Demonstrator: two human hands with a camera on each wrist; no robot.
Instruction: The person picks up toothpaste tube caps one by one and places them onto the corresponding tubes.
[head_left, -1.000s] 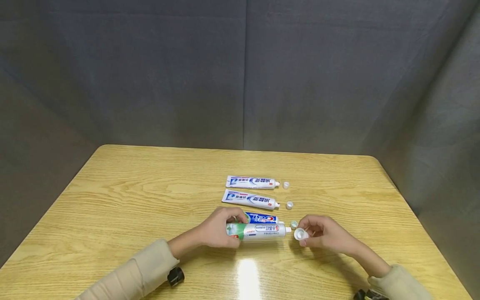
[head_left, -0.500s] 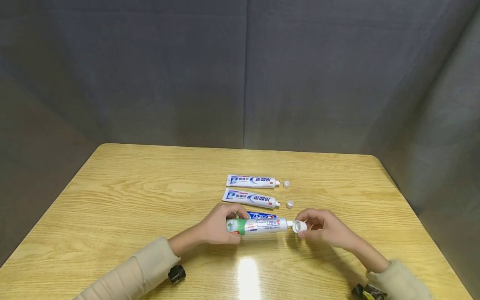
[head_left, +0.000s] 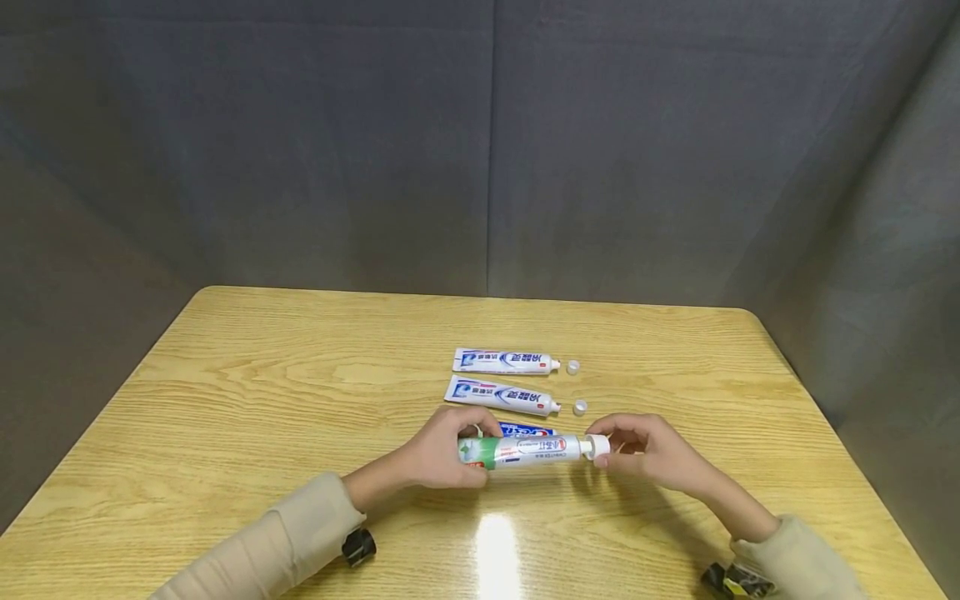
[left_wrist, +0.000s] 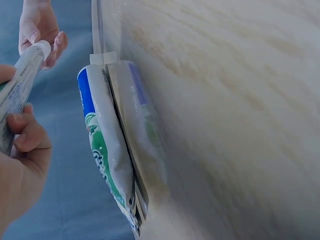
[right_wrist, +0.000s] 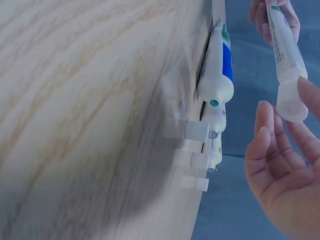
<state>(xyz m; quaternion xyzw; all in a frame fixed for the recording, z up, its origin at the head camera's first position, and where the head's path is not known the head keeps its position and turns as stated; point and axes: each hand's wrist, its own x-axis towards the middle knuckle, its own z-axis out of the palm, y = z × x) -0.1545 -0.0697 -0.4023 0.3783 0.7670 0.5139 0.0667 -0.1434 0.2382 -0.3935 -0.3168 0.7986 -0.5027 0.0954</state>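
The held tube (head_left: 525, 451) is green along one end and silvery white along the rest, printed in blue and red, with a plain white cap (head_left: 598, 447). The Crest tube (left_wrist: 108, 132) mixes blue, green and white, while the far tube (head_left: 502, 362) and middle tube (head_left: 501, 395) are white with dark-blue lettering. Yellowish-tan wood grain streaks the table (head_left: 300, 358); the curtain (head_left: 480, 150) is dark grey, the left sleeve (head_left: 300, 529) beige.

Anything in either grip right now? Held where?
Left grip: toothpaste tube, by its green rear end. Right grip: white cap, pinched by its sides.
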